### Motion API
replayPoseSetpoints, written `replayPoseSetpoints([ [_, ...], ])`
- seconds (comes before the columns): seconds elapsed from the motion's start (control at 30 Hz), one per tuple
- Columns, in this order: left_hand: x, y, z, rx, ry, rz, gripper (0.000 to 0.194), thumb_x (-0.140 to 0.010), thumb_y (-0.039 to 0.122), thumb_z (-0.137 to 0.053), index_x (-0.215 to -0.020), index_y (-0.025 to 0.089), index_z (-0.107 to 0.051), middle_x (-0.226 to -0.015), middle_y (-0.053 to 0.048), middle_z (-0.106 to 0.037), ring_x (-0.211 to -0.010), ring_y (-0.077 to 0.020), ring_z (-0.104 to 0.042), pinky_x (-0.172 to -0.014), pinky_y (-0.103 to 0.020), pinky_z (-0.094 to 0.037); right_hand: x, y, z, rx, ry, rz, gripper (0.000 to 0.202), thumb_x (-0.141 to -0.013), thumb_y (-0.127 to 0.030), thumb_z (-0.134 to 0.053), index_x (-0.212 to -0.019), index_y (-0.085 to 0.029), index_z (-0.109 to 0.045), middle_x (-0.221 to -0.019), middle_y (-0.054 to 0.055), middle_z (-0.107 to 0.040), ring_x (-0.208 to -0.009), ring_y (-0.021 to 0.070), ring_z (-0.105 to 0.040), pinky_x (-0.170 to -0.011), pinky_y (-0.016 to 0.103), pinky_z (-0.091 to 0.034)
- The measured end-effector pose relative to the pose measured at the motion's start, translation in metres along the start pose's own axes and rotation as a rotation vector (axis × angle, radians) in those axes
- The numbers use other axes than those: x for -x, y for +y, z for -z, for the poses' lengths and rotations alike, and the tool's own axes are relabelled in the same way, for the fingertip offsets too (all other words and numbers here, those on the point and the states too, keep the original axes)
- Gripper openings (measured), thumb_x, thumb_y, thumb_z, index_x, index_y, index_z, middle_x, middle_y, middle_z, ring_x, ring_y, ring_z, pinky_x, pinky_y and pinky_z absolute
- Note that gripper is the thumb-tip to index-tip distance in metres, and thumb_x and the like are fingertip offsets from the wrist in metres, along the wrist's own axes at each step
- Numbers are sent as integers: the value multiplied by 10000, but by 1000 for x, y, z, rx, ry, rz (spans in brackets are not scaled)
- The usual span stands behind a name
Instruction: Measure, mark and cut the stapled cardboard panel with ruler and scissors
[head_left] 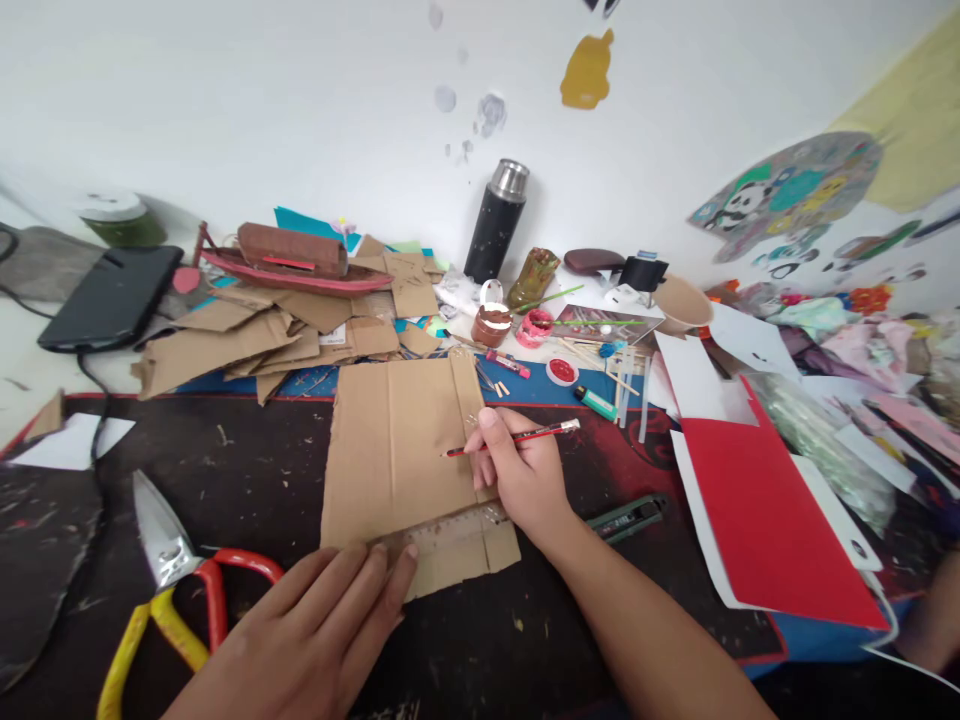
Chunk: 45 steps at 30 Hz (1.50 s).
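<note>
A flat brown cardboard sheet (397, 440) lies on the dark mat in front of me. A clear ruler (450, 528) lies across its lower part. My left hand (330, 620) presses flat on the sheet's lower left edge and the ruler's end. My right hand (521, 475) grips a red pencil (517, 438), its tip touching the cardboard just above the ruler. Red-and-yellow-handled shears (176, 580) lie to the left of my left hand.
A green utility knife (630, 515) lies right of my right hand, beside a red-and-white folder (757, 510). A cardboard scrap pile (285, 325), a black flask (495, 225), paint jars (514, 325) and sticks crowd the back. A black tablet (109, 295) sits far left.
</note>
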<state>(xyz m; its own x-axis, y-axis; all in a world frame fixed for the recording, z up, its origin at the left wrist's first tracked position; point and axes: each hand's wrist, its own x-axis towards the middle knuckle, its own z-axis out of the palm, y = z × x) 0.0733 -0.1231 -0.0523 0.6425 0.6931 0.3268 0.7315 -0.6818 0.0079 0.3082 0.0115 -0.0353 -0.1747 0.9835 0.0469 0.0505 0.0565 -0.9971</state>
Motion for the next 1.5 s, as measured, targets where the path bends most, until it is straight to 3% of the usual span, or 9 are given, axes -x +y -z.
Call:
replayPoseSetpoints([
  [0.17, -15, -6, 6, -19, 39, -56, 359, -1105, 172, -483, -1276, 207, -796, -1179, -82, -835, -1041, -263, -739, -977, -419, -509, -7, 0, 5, 57, 65, 65, 586, -1073, -751, -565, -832, -229, -680, -499, -59, -543, -434, 135, -549, -487, 253, -454],
  [0.33, -27, -20, 18, -4, 132, -27, 339, -1167, 265, -468, -1271, 221, -789, -1201, -57, -829, -1108, -246, -734, -985, -388, -494, -10, 1, 15, 271, 101, 212, 437, -1133, -567, -561, -945, -223, -754, -682, -12, -651, -561, 158, -636, -640, 300, -542],
  [0.5, -24, -26, 14, 14, 149, 19, 371, -1190, 389, -454, -1240, 232, -787, -1190, -47, -837, -1058, -238, -747, -952, -386, -499, -15, 2, 30, 539, 112, 361, 341, -1161, -429, -535, -997, -233, -761, -896, 58, -725, -736, 205, -681, -754, 337, -539],
  [0.7, -19, -24, 10, 11, 91, -7, 373, -1193, 376, -448, -1190, 234, -793, -1112, -46, -826, -1001, -240, -749, -900, -387, -515, -20, 8, 41, 806, 118, 329, 364, -1181, -417, -485, -932, -244, -685, -942, 83, -766, -912, 263, -725, -826, 356, -501],
  [0.8, -19, -24, 9, 12, 79, -16, 356, -1189, 322, -445, -1163, 228, -787, -1068, -44, -815, -964, -242, -739, -854, -382, -510, -18, 7, 37, 847, 34, 290, 325, -1173, -432, -518, -986, -241, -703, -1011, 88, -786, -973, 270, -743, -852, 354, -508],
  [0.97, -20, -25, 5, 76, 50, -28, 295, -1172, 273, -482, -1158, 241, -775, -1073, -40, -797, -950, -233, -713, -854, -369, -496, -15, 3, 32, 835, -50, 270, 264, -1134, -445, -613, -1016, -233, -718, -1011, 82, -782, -940, 258, -741, -856, 358, -524],
  [1.2, -22, -22, 6, -1, 147, -97, 409, -1193, 248, -398, -1157, 206, -804, -1100, -57, -816, -1025, -240, -718, -959, -379, -482, -17, 3, 36, 813, -9, 253, 227, -1121, -418, -630, -1003, -242, -712, -1005, 82, -788, -962, 270, -740, -866, 365, -517],
  [1.5, -15, -25, 1, 123, 110, -17, 343, -1189, 314, -460, -1163, 268, -798, -1103, -17, -810, -1010, -219, -723, -930, -379, -483, -19, 4, 38, 763, -9, 192, 269, -1112, -439, -614, -950, -244, -704, -927, 62, -807, -847, 247, -736, -790, 347, -492],
])
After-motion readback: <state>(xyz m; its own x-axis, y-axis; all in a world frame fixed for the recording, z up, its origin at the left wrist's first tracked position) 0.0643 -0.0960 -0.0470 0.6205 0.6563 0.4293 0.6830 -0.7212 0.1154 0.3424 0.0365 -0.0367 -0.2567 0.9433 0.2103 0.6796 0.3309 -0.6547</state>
